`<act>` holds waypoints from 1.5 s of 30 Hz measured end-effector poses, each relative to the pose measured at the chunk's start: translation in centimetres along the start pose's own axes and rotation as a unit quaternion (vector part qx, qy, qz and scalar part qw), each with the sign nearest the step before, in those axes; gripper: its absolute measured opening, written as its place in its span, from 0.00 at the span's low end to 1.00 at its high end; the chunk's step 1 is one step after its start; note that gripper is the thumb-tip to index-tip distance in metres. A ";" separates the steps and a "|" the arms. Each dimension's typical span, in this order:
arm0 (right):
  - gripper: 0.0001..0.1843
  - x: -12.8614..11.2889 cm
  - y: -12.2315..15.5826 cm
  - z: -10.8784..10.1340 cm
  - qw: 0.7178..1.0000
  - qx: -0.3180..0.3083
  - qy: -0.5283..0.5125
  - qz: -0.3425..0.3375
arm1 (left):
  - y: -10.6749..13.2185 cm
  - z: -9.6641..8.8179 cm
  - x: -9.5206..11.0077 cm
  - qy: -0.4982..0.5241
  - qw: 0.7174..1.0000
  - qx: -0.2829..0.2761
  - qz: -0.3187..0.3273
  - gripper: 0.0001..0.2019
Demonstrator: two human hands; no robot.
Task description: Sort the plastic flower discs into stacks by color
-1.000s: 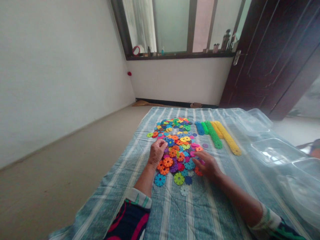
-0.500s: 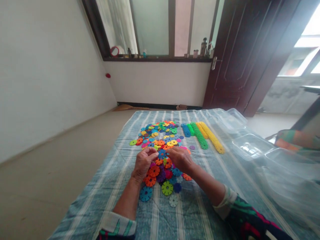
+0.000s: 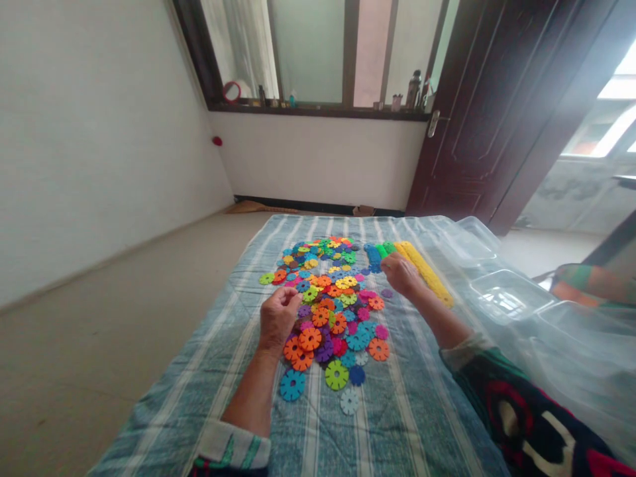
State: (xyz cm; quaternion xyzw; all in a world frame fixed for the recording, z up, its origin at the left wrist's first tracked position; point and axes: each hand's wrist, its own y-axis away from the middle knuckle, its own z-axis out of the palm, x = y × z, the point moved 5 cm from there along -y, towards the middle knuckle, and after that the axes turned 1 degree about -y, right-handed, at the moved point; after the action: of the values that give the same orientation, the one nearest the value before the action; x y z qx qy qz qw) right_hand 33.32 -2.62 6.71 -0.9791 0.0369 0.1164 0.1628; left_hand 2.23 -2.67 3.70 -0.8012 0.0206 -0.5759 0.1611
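Multicoloured notched plastic discs (image 3: pixel 310 338)

Blue-and-white striped bedsheet (image 3: pixel 209 397)

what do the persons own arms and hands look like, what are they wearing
The left hand and right hand are bare, with no gloves, and the forearms are bare too. The left sleeve cuff is turned back, pale with green and teal stripes. The right sleeve is dark, patterned in red and white, with a pale cuff.
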 end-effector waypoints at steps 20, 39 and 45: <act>0.14 2.5 -4.3 2.6 0.993 -0.071 0.090 0.023 | -0.4 -1.2 -1.1 -0.132 0.990 0.042 0.027 0.10; 0.12 -11.2 0.8 3.5 0.970 -0.069 -0.026 -0.232 | -0.1 0.2 -1.4 -0.182 0.981 -0.031 0.058 0.15; 0.16 -17.3 -0.2 5.9 0.967 -0.107 -0.036 -0.231 | -0.3 -0.2 -2.0 -0.111 0.993 -0.005 0.031 0.15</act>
State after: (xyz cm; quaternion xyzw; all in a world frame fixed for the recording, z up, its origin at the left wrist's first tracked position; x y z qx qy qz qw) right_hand 15.32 0.13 5.50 -0.9679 -0.2084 0.1142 0.0812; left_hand 1.34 -2.01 2.01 -0.8602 0.0304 -0.4777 0.1759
